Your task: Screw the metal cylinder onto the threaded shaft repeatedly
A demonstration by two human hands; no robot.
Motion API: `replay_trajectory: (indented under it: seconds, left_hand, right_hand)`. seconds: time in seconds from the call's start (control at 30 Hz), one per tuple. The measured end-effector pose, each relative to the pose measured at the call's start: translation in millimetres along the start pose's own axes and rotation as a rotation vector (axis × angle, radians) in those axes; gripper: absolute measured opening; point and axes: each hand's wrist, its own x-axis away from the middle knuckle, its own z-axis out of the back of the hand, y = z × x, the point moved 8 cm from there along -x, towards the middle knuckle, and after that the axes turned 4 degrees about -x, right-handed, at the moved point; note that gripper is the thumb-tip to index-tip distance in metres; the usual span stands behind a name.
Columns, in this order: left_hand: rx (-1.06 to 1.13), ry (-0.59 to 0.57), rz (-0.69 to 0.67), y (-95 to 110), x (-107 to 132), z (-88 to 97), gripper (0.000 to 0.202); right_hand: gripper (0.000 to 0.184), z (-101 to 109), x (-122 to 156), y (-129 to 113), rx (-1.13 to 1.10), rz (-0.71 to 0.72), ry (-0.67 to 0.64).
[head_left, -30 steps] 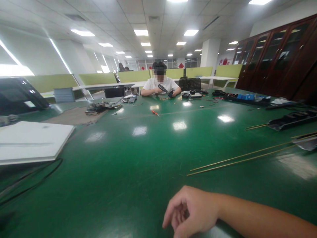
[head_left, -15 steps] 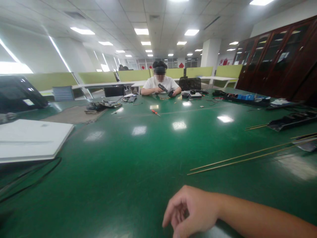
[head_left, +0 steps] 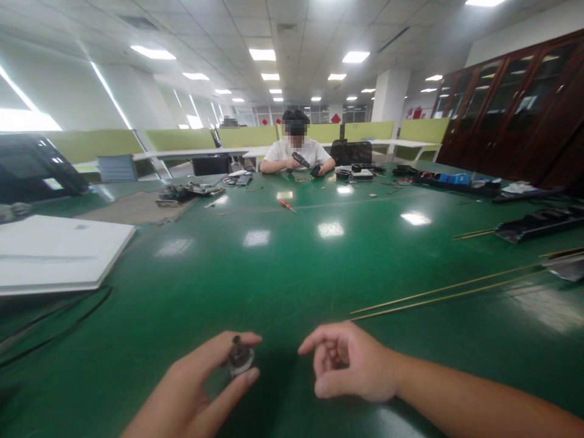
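Note:
At the bottom of the view, my left hand (head_left: 207,389) is curved around a small round object (head_left: 240,358). The object has a dark, tube-like top and a pale, shiny lower rim; its exact kind I cannot make out. It sits between the thumb and forefinger, above the green tabletop (head_left: 219,267). To its right, my right hand (head_left: 353,362) holds nothing visible. Its forefinger points left towards the object, the other fingers are loosely curled, and the thumb stands apart from them. A gap separates the two hands.
Two thin brass-coloured rods (head_left: 442,292) lie beyond my right hand. A white board (head_left: 55,252) and black cables are at left. An orange screwdriver (head_left: 286,205) lies mid-table. Across the table, a person (head_left: 296,152) holds a dark power tool. Dark trays (head_left: 542,224) stand at right.
My left hand has come into view from below, bringing the small round object. My right hand has risen slightly, and its forefinger is now stretched out to the left.

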Motion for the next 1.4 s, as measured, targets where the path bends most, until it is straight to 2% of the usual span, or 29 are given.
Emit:
replay_trajectory:
  seconds: [0.1,0.17,0.23,0.3,0.37,0.43,0.6,0.7,0.87,0.97,1.4]
  left_hand:
    - [0.083,-0.127,-0.032,32,-22,-29.7,0.034]
    - [0.138,-0.192,-0.047,46,-27,-47.8,0.041]
    - [0.171,-0.244,-0.069,51,-27,-62.3,0.04]
    - [0.198,-0.288,-0.09,52,-24,-72.6,0.028]
    - [0.24,-0.327,-0.108,51,-22,-79.6,0.017]
    - [0.29,-0.354,-0.134,49,-21,-84.0,0.014]
    - [0.348,-0.357,-0.188,45,-21,-89.9,0.019]
    - [0.356,-0.348,-0.193,44,-21,-90.8,0.02]
    - [0.348,-0.333,-0.107,37,-17,-91.6,0.031]
    - [0.35,-0.326,-0.102,36,-15,-91.8,0.038]
    - [0.416,-0.287,-0.049,50,-18,-80.3,0.029]
  right_hand:
    - [0.055,14,0,-12,0.072,0.107,0.172]
    - [0.058,16,1,-15,0.138,0.139,0.219]
    - [0.059,15,1,-15,0.203,0.156,0.227]
    - [0.06,12,2,-14,0.27,0.164,0.218]
    - [0.06,8,3,-13,0.34,0.17,0.204]
    - [0.057,6,4,-14,0.394,0.175,0.197]
    - [0.036,5,7,-15,0.477,0.119,0.209]
    - [0.029,6,8,-16,0.514,0.091,0.225]
    - [0.028,6,8,-17,0.507,0.089,0.226]
    - [0.025,6,8,-16,0.513,0.082,0.222]
    - [0.018,5,8,-19,0.556,0.091,0.214]
